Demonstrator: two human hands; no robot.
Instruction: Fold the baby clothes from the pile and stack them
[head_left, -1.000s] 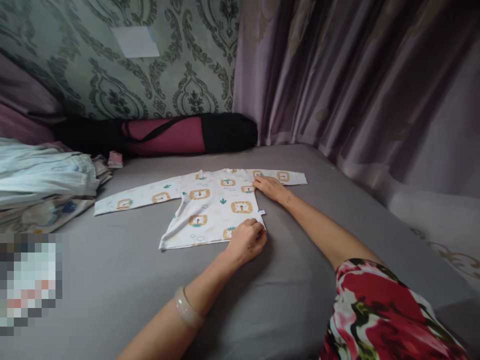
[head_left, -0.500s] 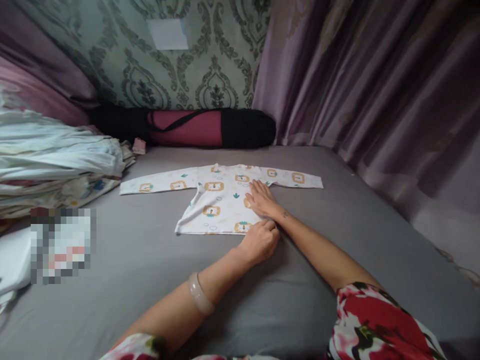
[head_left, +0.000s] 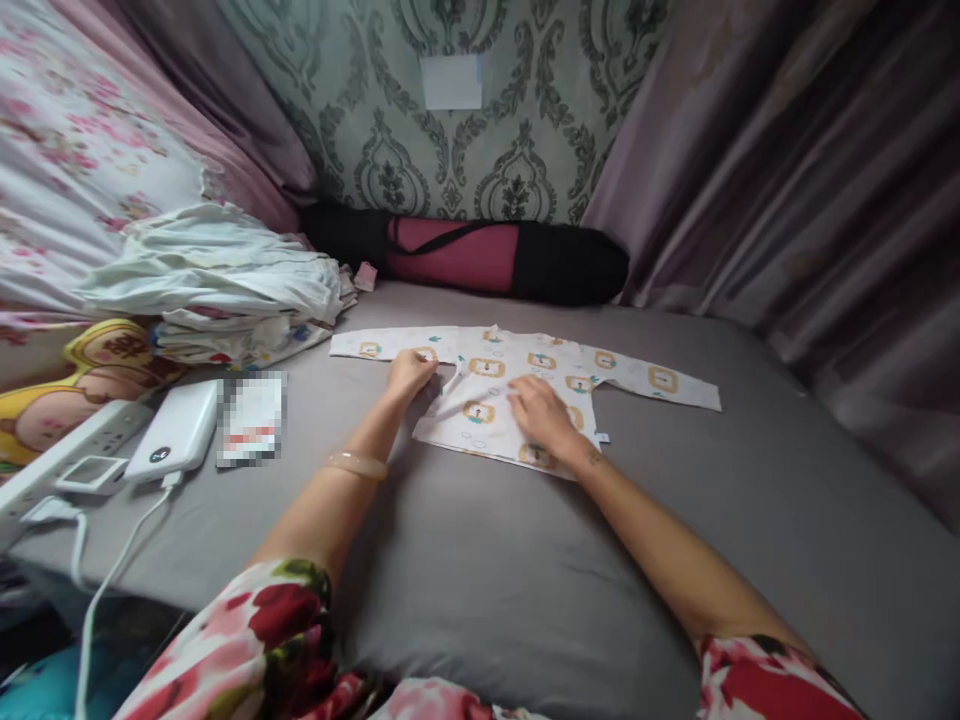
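Observation:
A small white long-sleeved shirt point(head_left: 502, 400) with a lion-face print lies spread on the grey sheet, both sleeves stretched out sideways. My left hand point(head_left: 409, 376) is closed at the lower edge of its left-hand sleeve, near the armpit, fingers pinched on the cloth. On the front of the shirt rests my right hand point(head_left: 541, 408), open, its fingers lying over the print right of the middle. A little white tag sticks out at the shirt's right side seam. The fingertips of my left hand are partly hidden.
A rolled black and maroon bag point(head_left: 457, 255) lies along the wall. At left are a heap of pale cloths point(head_left: 225, 260), a white power bank point(head_left: 174, 430) with a cable, a power strip point(head_left: 67, 470) and a blurred packet point(head_left: 251, 418). Purple curtains point(head_left: 810, 200) hang at right.
My left hand has gone from the shirt's lower right corner to the left-hand sleeve by the armpit. My right hand stays on the shirt, slightly lower. The view has swung left.

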